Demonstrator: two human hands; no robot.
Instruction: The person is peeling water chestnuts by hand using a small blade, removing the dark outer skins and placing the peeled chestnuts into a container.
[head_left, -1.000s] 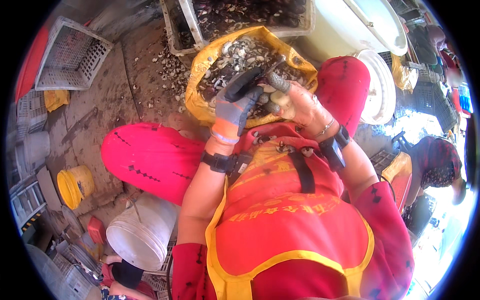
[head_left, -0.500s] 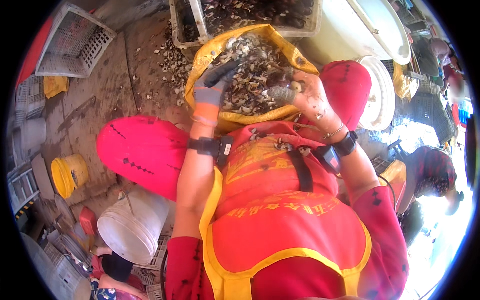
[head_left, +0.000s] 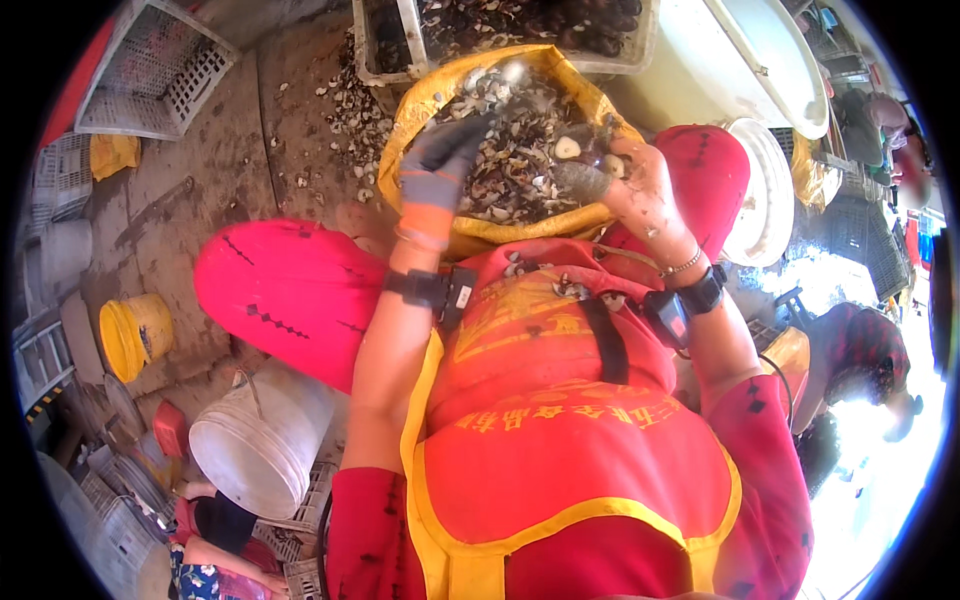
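A yellow sack (head_left: 425, 100) full of grey-brown shells (head_left: 520, 170) lies open in front of my knees. My left hand (head_left: 440, 165), in a grey glove with an orange cuff, reaches into the pile with its fingers curled over the shells; whether it grips one is not visible. At the sack's right edge my bare right hand (head_left: 640, 195) is closed around a stubby grey-handled tool (head_left: 582, 182). A pale round piece (head_left: 567, 147) sits just above it. Both wrists carry black bands. My red apron (head_left: 570, 450) fills the lower middle.
Past the sack stands a white crate of dark shells (head_left: 500, 20), with loose shells strewn on the concrete. Grey plastic crates (head_left: 150, 70) are at the far left. A yellow bucket (head_left: 135, 335) and a white bucket (head_left: 260, 440) stand at my left. Another person (head_left: 860, 365) crouches at the right.
My hands were together over the sack, working one dark shell. They have parted: the left hand went forward into the pile, the right moved to the sack's right edge.
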